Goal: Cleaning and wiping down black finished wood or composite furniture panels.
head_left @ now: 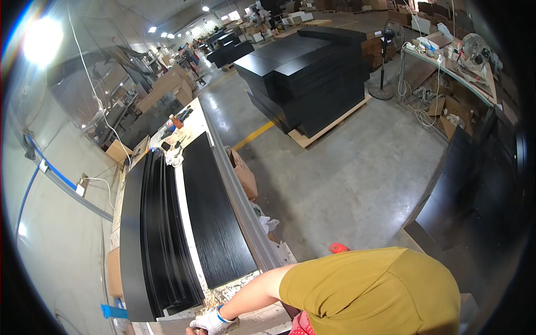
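Note:
My right arm, in an olive sleeve, reaches left across the near end of a long workbench [187, 195]. The right hand [211, 322] wears a white glove with a blue wrist band and bare fingertips. Its fingers curl at the picture's lower edge; whatever they grip is cut off there. Just beyond it lies a wide black board [215, 218] with a grained face. Left of that, several narrow black boards [164, 234] stand close together beside a flat dark board [132, 240]. Wood shavings [223, 291] litter the bench's near end. My left hand is out of view.
A tall stack of black panels [312, 78] rests on a pallet across the aisle. More dark panels [458, 195] stand at the right. A white cloth [174, 156] and bottles [176, 121] lie on the bench's far end. A pedestal fan [385, 61] stands behind.

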`<state>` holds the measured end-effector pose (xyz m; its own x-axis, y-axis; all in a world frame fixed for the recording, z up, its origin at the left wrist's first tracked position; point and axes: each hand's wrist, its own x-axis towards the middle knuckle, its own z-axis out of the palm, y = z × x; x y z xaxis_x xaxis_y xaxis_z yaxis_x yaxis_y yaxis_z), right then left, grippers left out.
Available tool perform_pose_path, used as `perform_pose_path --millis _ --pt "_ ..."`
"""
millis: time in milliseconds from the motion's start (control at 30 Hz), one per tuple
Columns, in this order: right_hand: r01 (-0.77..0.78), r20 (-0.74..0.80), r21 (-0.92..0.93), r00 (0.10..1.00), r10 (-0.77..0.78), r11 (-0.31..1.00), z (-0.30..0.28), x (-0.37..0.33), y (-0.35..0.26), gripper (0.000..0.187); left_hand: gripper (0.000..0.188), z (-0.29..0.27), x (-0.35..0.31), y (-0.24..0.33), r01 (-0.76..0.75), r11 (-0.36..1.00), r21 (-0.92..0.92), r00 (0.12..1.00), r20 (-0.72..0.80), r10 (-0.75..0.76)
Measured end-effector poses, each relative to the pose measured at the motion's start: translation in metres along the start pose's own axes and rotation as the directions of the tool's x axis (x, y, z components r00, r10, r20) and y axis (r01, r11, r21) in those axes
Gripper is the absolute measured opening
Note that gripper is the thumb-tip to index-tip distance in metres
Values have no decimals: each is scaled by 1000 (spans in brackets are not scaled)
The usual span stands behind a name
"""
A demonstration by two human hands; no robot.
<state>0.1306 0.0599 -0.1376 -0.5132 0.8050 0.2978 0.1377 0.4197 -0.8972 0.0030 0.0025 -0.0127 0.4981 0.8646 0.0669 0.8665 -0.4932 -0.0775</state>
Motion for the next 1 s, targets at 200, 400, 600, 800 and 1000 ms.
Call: perform_pose_path --millis 200,400,600,800,1000 --pt "169 62 -264 985 -158 950 -52 -74 -34 59 38 4 -7 8 222 961 -166 975 35 -219" --pt "-321 208 -73 921 329 944 -182 -232 -40 41 32 -12 -11 36 259 953 -159 958 -83 -275" --pt "-699 -218 -186 715 664 691 -323 -383 26 56 26 -104 27 109 266 886 -379 871 -299 -389" --pt "-784 -143 -483 509 849 389 -413 -470 50 46 21 -111 102 184 211 874 -438 851 -358 -385" --pt "-734 16 -580 423 906 353 -469 -522 73 50 13 -103 232 278 9 837 -548 896 -368 -250"
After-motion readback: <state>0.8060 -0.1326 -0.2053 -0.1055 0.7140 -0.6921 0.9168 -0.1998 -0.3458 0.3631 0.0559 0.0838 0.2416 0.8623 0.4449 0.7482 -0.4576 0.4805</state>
